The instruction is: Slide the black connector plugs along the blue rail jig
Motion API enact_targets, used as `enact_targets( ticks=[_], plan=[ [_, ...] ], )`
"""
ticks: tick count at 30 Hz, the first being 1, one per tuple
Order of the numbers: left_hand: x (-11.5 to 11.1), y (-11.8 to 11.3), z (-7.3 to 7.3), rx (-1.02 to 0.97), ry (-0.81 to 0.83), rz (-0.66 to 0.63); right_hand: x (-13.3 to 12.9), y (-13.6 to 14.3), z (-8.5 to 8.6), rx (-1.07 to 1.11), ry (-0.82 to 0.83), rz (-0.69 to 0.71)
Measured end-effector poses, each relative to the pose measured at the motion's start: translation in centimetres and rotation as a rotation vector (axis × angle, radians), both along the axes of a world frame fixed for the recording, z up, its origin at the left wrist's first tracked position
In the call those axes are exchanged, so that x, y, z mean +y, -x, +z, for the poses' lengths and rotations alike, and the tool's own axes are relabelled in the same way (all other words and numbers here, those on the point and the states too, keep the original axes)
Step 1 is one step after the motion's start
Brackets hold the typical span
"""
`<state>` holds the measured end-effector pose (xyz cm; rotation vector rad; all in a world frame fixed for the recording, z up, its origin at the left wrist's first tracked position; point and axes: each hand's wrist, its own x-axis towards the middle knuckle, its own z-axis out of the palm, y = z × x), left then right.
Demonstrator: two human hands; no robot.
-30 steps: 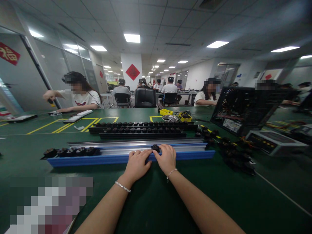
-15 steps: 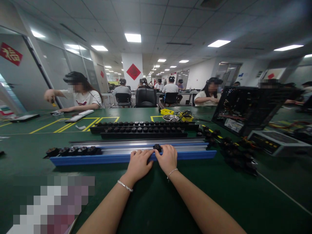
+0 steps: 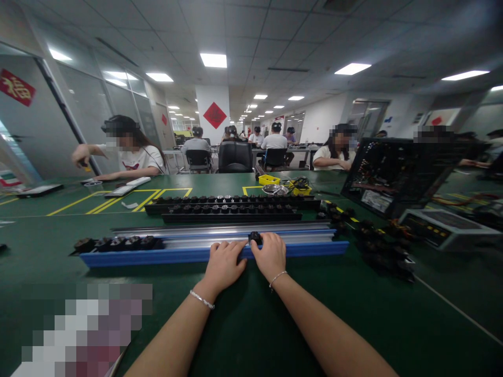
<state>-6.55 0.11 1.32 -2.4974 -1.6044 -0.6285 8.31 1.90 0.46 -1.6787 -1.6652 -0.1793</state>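
Right hand [image 3: 271, 257] is pinching black block [image 3: 255, 237], left hand [image 3: 226, 266] is resting on blue rail [image 3: 145, 258] (grip unclear); uneven pushing could be tilting it.

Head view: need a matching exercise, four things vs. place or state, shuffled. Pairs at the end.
Things
1. small black part
2. blue rail
3. shiny dish
4. computer case

Place or state
A. standing at the right, one side open
B. between the fingertips of the left hand and right hand
C. beside a yellow tray
D. lying crosswise beneath both hands' fingers

Pairs: 1-B, 2-D, 3-C, 4-A
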Motion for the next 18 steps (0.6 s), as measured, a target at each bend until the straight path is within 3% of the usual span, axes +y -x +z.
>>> enact_targets(
  ticks=[18],
  plan=[
    [0.01,-0.02,0.01,-0.008,0.009,-0.002,-0.18,-0.25,0.04,0.003,-0.018,-0.041]
  ],
)
